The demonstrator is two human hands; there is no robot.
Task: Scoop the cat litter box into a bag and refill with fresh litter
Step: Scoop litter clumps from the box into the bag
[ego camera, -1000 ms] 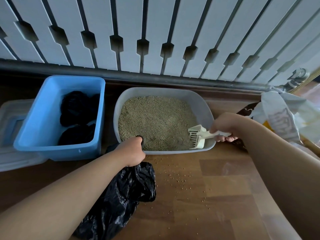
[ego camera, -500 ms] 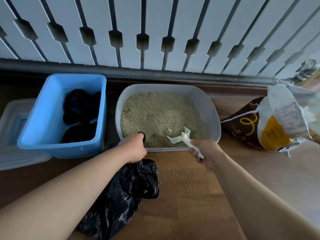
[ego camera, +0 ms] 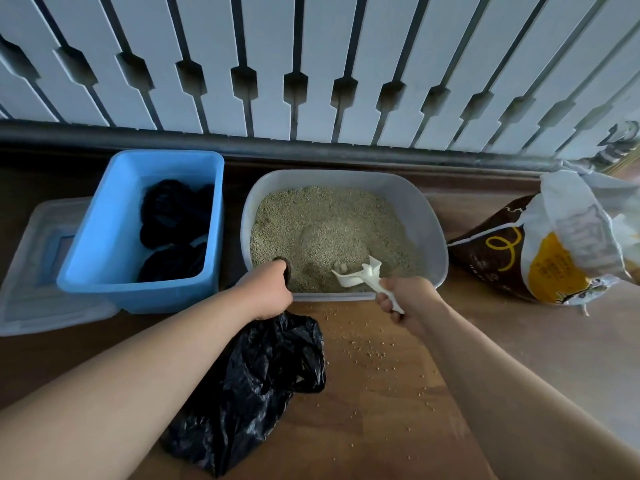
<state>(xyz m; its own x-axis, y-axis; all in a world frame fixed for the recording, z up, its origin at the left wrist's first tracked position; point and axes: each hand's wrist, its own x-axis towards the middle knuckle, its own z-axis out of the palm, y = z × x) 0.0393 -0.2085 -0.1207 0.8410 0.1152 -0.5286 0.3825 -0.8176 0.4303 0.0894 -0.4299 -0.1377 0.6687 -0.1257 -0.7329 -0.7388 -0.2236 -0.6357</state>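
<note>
A grey litter box [ego camera: 427, 216] filled with beige litter [ego camera: 329, 223] stands on the wooden floor by the fence. My right hand [ego camera: 407, 299] grips the handle of a white slotted scoop [ego camera: 363, 275], whose head lies in the litter near the box's front edge, next to a small pale clump. My left hand [ego camera: 266, 292] is closed on the top of a black plastic bag [ego camera: 263, 382] at the box's front left rim; the bag hangs down over the floor. A brown, white and yellow litter sack [ego camera: 540, 251] lies to the right.
A blue plastic tub [ego camera: 104, 244] holding black bags stands left of the litter box, with a clear lidded container [ego camera: 34, 271] beside it. A white slatted fence [ego camera: 311, 64] and a dark rail close off the back. Spilled litter grains [ego camera: 374, 351] dot the floor.
My right hand swung the scoop from the box's right front corner round to the front edge and pushed its head into the litter. The left hand has stayed on the bag.
</note>
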